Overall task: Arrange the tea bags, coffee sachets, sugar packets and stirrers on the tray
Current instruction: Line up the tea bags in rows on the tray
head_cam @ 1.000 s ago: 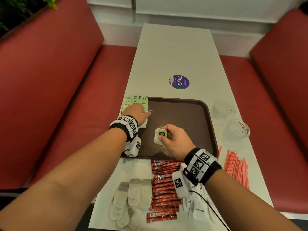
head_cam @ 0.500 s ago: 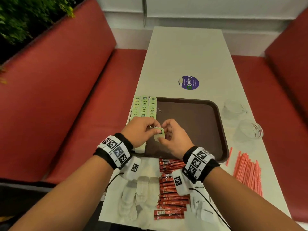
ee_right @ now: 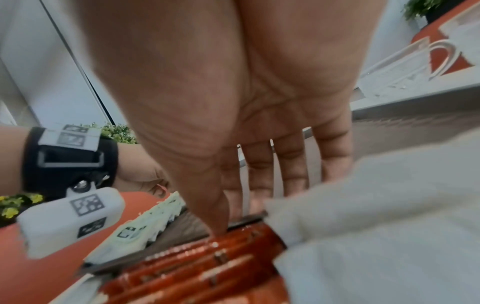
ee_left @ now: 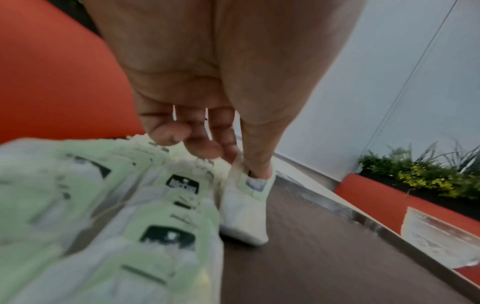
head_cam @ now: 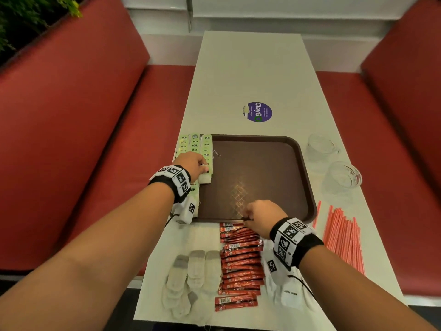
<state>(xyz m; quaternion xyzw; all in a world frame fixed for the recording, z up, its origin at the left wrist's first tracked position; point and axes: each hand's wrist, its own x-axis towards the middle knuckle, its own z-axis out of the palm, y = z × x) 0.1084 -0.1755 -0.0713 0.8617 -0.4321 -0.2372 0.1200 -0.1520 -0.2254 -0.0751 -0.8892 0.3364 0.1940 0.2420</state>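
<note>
Flanking the white table [head_cam: 250, 75], 2 red benches [head_cam: 71, 139].

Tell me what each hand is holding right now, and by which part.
The left hand pinches a green tea bag by its top end, thumb against fingers. The right hand holds nothing; its straight fingers reach down to the red coffee sachets.

We get even, soft overhead light, a glare patch on the tray [head_cam: 239, 194] centre. Head view bends at the edges, worst from 7 to 9 o'clock. Both wrist views are smeared, nearest packets [ee_left: 111, 236] out of focus.
</note>
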